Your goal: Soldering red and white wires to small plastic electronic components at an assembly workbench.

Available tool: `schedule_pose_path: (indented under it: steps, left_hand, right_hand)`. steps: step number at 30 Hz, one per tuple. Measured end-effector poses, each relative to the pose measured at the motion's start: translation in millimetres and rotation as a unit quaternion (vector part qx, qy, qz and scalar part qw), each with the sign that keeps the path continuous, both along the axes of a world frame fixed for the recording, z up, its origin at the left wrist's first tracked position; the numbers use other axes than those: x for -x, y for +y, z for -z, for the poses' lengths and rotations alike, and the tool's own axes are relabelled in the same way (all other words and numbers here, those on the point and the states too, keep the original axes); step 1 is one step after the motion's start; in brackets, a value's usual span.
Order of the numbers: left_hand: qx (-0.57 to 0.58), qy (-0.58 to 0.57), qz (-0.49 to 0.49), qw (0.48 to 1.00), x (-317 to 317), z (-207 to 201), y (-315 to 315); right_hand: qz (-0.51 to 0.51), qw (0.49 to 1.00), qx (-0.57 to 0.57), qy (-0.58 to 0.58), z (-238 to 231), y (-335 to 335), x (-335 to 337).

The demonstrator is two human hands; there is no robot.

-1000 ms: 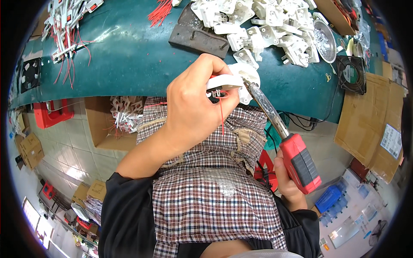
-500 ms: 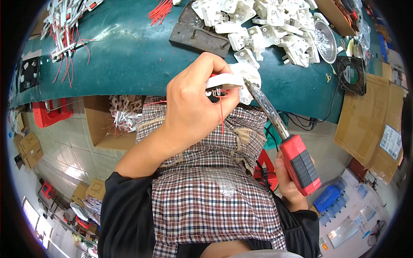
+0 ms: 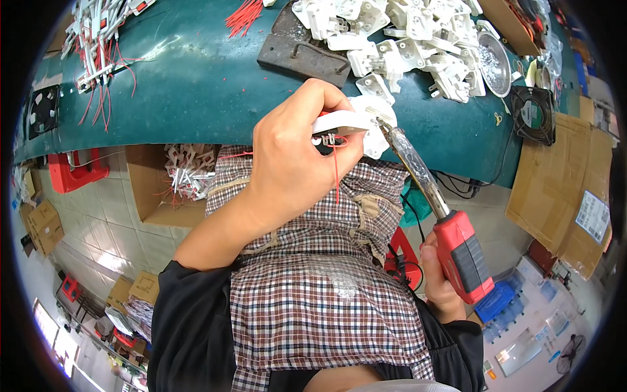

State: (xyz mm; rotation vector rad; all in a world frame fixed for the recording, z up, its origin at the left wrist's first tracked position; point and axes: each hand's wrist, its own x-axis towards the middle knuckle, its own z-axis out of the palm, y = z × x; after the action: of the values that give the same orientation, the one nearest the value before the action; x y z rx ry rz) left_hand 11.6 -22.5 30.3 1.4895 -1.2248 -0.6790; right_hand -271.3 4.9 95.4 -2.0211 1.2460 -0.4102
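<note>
My left hand (image 3: 287,147) is closed around a white plastic part (image 3: 343,121) with metal contacts and a thin red wire (image 3: 337,171) hanging from it. Just beyond its fingertips is a wider white plastic piece (image 3: 375,145); whether the two are joined cannot be made out. My right hand (image 3: 441,287) grips a soldering iron (image 3: 465,258) by its red and black handle. The iron slants up to the left, its tip at the white piece, close to my left fingers; contact cannot be told for sure.
White plastic housings (image 3: 418,46) are heaped at the back right beside a metal dish (image 3: 494,65). A dark metal block (image 3: 304,55) stands left of them. Red wires (image 3: 245,18) and wired white parts (image 3: 104,39) lie on the green table (image 3: 189,98). A small fan (image 3: 533,114) is at right.
The soldering iron and my right hand have shifted slightly right, with the tip drawn a little to the right along the white piece. My left hand is practically still.
</note>
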Motion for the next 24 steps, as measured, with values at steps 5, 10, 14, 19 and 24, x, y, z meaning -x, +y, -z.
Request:
schedule_pose_path:
  steps: [5,10,14,19,24]
  left_hand:
    - [-0.001,-0.014,-0.004,1.0,-0.5,0.5,0.1]
    - [0.012,-0.023,-0.008,1.0,0.4,0.1,0.7]
    - [0.014,-0.027,-0.007,1.0,1.8,1.7,-0.2]
    - [0.016,-0.028,-0.011,0.999,2.3,1.3,0.4]
    - [0.018,-0.025,-0.013,0.999,1.3,1.8,-0.2]
  right_hand:
    - [0.022,1.0,0.01,-0.013,2.2,-0.7,-8.9]
    - [-0.024,0.999,0.031,0.002,4.1,-5.6,-11.0]
    - [-0.021,1.0,0.021,0.005,4.5,-4.7,-10.2]
    - [-0.014,1.0,0.014,-0.004,4.9,-4.8,-11.5]
    - [0.004,1.0,-0.01,0.005,0.8,1.2,-2.8]
